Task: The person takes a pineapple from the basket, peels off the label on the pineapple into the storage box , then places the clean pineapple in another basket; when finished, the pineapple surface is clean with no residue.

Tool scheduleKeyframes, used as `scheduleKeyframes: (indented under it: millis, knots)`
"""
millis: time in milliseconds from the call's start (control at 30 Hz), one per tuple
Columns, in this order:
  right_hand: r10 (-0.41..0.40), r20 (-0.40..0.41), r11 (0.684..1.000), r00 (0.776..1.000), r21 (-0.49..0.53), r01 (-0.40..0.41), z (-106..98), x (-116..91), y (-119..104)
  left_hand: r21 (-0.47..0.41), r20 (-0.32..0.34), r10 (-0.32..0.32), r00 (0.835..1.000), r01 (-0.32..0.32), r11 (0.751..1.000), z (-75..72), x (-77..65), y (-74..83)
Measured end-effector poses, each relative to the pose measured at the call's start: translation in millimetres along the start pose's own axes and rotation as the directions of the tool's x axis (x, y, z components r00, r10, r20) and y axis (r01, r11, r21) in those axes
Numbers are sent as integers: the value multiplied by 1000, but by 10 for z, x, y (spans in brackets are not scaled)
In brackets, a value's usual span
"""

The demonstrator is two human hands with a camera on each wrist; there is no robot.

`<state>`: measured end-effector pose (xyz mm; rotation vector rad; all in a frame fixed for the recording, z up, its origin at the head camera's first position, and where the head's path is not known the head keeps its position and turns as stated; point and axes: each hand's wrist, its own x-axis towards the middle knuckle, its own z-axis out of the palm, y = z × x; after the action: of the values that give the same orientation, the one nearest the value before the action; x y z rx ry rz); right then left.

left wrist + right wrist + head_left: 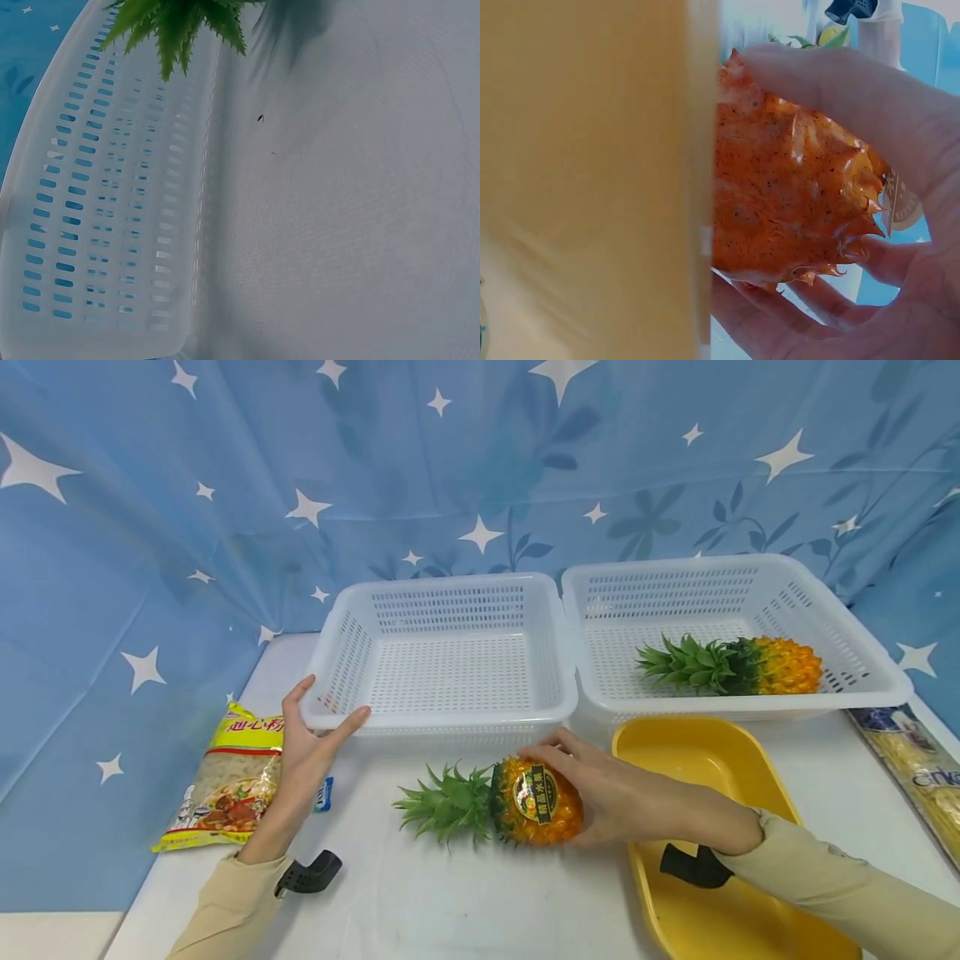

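Observation:
On the white tabletop lies a toy pineapple (536, 802), orange with green leaves and a round black-and-gold label. My right hand (592, 785) grips it around its base, palm facing the leaves. Thumb and fingers curve around the orange body (795, 180) in the right wrist view. My left hand (311, 752) is spread at the front left corner of a white perforated basket (442, 721), with thumb along the front rim and a finger at the left rim. The left wrist view shows the basket wall (82, 210) and pineapple leaves (180, 30), not the hand.
A second white basket (720, 703) at the right holds another pineapple (783, 666). A yellow bin (757, 760) stands under my right forearm. A yellow-trimmed food bag (228, 777) and a small blue packet (323, 795) lie left; a noodle pack (911, 760) lies far right.

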<state>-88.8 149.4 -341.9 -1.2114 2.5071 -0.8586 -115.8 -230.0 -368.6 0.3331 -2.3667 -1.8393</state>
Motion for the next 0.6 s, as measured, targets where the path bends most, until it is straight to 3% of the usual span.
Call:
scheduleKeyframes:
  millis: [167, 433, 600]
  knots:
    - [19, 51, 1000, 999, -3, -19, -50, -8, -7, -8, 4, 13, 1000, -13, 1000, 2, -6, -3]
    - [66, 67, 998, 996, -10, -65, -99, 14, -16, -6, 1, 10, 1000, -10, 1000, -3, -35, -6]
    - [65, 50, 998, 997, 18, -66, -102, 28, 9, 127, -22, -2, 1000, 5, 992, -42, -71, 53]
